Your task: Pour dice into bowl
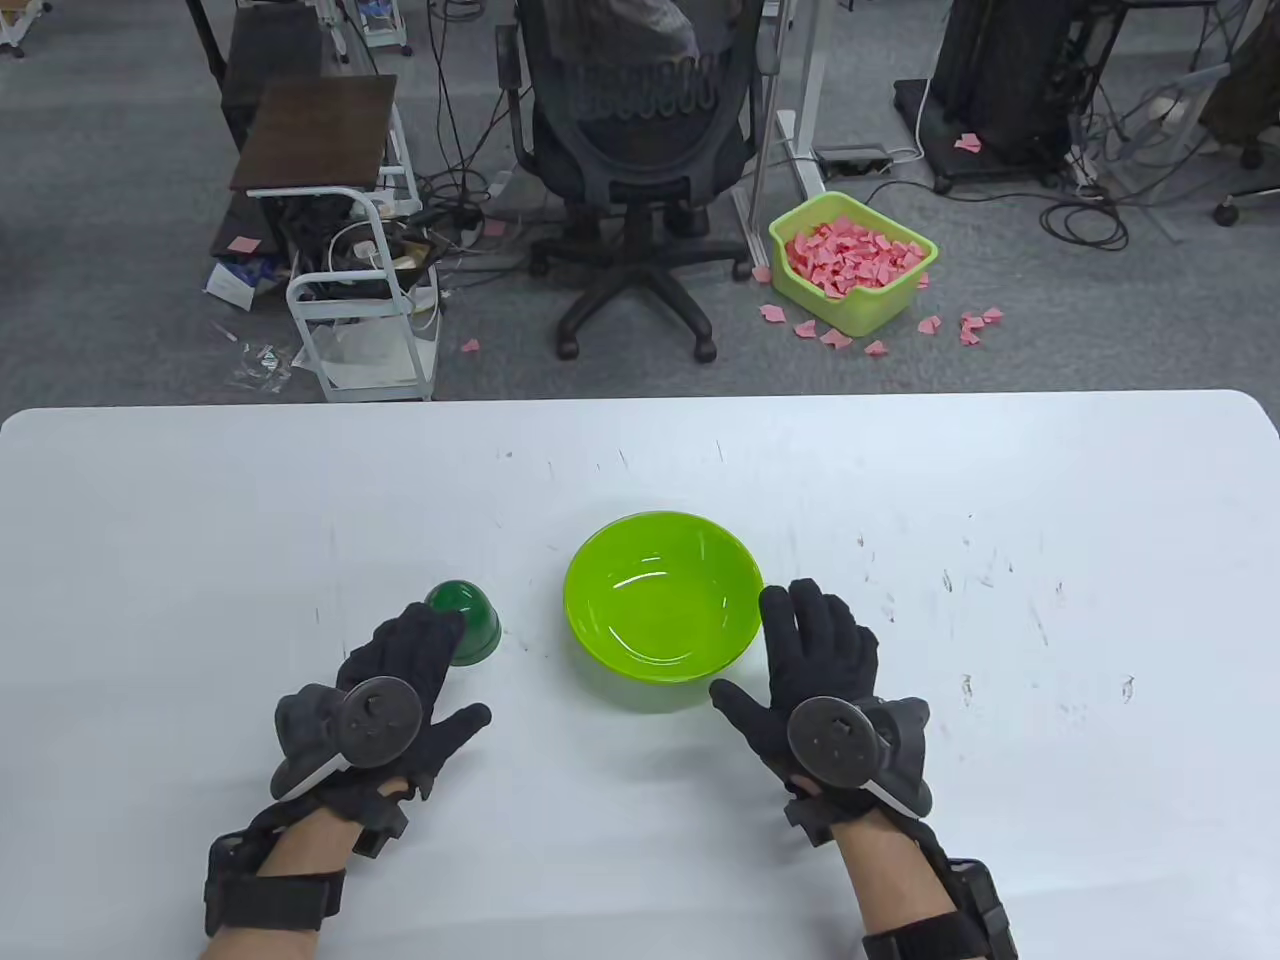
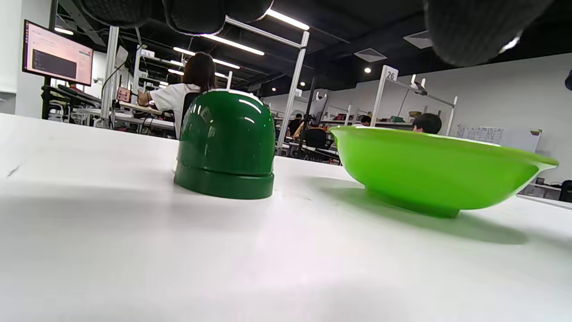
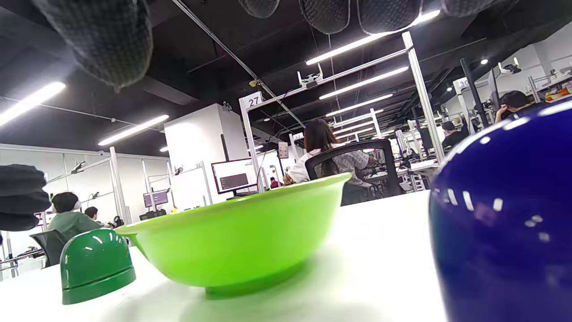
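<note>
Lime-green bowl (image 1: 663,608) stands on the white tabletop (image 1: 1000,480); a dark green domed dice cup (image 1: 465,620) sits mouth-down just left of it. Left hand (image 1: 385,700), grip spread wide, hovers at the cup; right hand (image 1: 825,680), grip likewise wide, lies just right of the bowl over a blue dome (image 3: 505,223).

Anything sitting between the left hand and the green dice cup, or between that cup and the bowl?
Nothing visible: left hand hovers just behind the green dice cup, and only bare table separates it from the bowl.
</note>
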{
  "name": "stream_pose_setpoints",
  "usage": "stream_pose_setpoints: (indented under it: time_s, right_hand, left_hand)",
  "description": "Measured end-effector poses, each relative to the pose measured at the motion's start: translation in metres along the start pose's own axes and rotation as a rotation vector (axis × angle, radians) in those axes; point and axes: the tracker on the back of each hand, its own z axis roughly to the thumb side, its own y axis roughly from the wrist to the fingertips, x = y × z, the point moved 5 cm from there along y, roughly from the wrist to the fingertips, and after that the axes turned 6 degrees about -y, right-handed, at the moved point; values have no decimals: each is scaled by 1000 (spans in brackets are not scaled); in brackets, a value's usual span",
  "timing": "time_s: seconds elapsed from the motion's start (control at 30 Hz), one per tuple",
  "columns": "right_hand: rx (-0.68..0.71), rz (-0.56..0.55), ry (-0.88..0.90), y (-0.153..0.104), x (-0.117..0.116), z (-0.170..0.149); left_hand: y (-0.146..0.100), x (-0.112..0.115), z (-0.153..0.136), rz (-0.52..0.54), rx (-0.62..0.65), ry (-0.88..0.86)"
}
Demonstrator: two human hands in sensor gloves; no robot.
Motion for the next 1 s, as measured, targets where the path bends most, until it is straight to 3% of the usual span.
stream_pose_setpoints:
  time_s: [0.73, 1.0]
  right_hand:
    - [2, 14, -31, -1, 2, 2]
    - [-77, 22, -22, 3, 8, -14]
  left_hand:
    - [-1, -3, 11, 1, 39, -23]
    - [-4, -5, 15, 8, 58, -45]
